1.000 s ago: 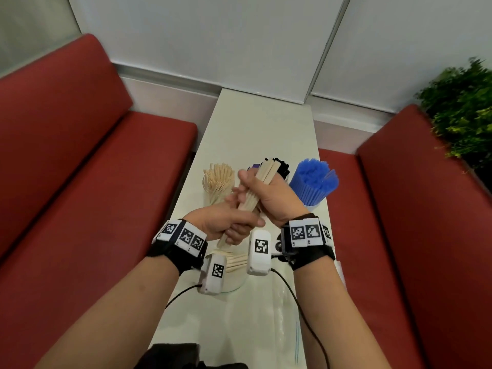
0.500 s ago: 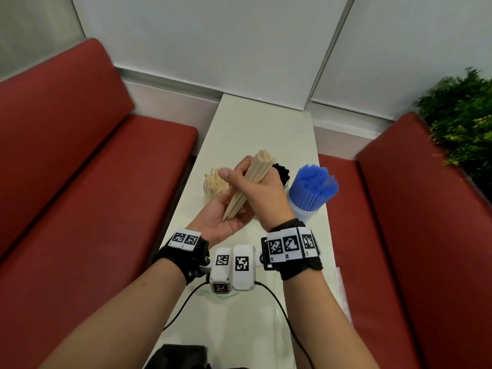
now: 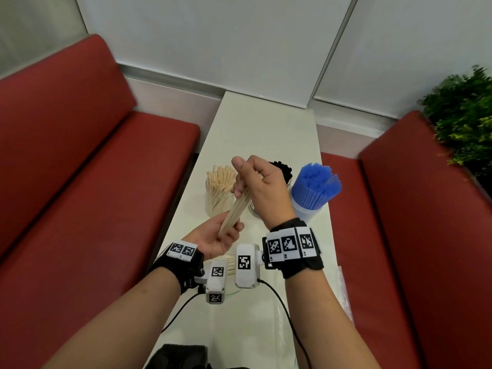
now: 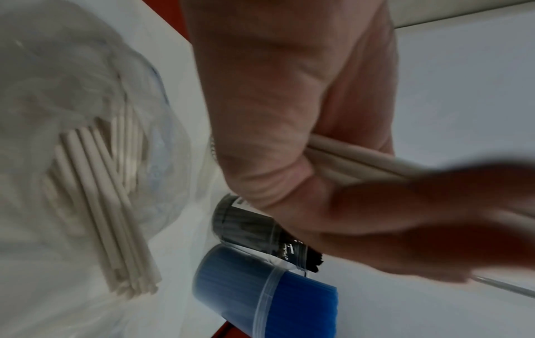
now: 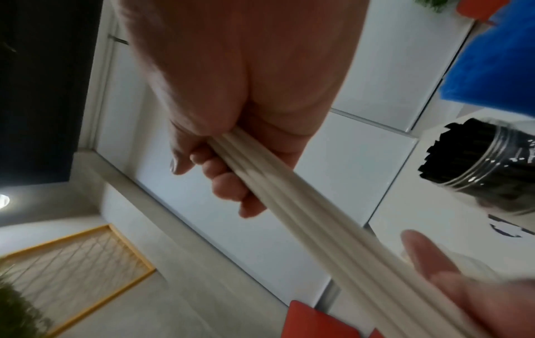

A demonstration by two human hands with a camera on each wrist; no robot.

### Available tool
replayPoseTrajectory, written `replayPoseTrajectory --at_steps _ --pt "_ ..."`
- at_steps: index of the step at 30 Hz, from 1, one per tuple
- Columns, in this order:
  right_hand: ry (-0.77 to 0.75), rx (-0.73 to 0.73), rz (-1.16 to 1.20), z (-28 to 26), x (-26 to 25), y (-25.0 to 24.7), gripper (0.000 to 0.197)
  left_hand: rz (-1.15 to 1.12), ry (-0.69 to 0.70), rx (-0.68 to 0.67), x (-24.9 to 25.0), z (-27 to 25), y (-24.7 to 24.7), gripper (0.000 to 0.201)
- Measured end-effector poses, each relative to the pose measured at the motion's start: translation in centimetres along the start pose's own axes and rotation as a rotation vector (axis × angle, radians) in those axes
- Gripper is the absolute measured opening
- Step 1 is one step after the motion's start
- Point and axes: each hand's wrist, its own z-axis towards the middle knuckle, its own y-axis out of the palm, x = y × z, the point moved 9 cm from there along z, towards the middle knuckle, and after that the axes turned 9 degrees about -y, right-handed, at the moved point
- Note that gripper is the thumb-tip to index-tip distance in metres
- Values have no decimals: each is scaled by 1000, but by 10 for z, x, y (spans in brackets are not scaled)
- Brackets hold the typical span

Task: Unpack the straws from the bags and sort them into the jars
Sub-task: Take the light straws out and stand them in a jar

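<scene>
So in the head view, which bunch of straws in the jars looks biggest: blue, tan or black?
1. Blue straws: biggest.
2. Tan straws.
3. Black straws: smallest, though the right hand hides part, so this is unsure.

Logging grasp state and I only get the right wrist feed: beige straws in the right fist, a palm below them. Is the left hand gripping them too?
Observer: No. The head view shows the left hand palm up with relaxed fingers. The straw bundle rests its lower ends there, and the right hand grips its top.
Operator: Is there a jar for that colour?
Observer: Yes, a jar of beige straws stands just left of the black-straw jar.
Operator: Bag emptied?
Observer: No. The left wrist view shows more beige straws inside a clear bag.
</scene>
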Motion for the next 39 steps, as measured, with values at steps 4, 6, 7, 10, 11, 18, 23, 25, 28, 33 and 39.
replayPoseTrajectory --at_steps 4,6,7,10,11,18,23,25,28,33,39 --pt "201 -125 5 -12 40 -4 23 -39 -68 -5 -11 3 -22 13" --pt "273 -274 -131 -20 59 -3 22 -35 -85 12 -15 6 -34 12" --pt "296 -357 -208 -23 64 -2 19 -24 -90 23 -16 7 -40 13" --pt "388 -506 -338 -24 76 -2 15 30 -61 77 -12 8 -51 15" --pt "399 -530 -340 -21 75 -2 14 41 -31 95 -8 9 -52 17" --pt "203 -163 -326 60 40 -38 12 254 186 407 21 6 -73 44" --pt "192 104 -224 89 66 -47 12 608 76 501 12 13 -68 27" --pt "233 102 -233 91 87 -43 11 732 56 565 13 18 -66 22" --pt "295 80 -250 90 112 -40 12 911 24 612 16 25 -68 22" --pt "314 67 -239 96 125 -37 17 1330 -15 678 26 34 -73 21" --pt "286 133 -191 106 125 -53 17 1564 -35 736 28 48 -86 20"
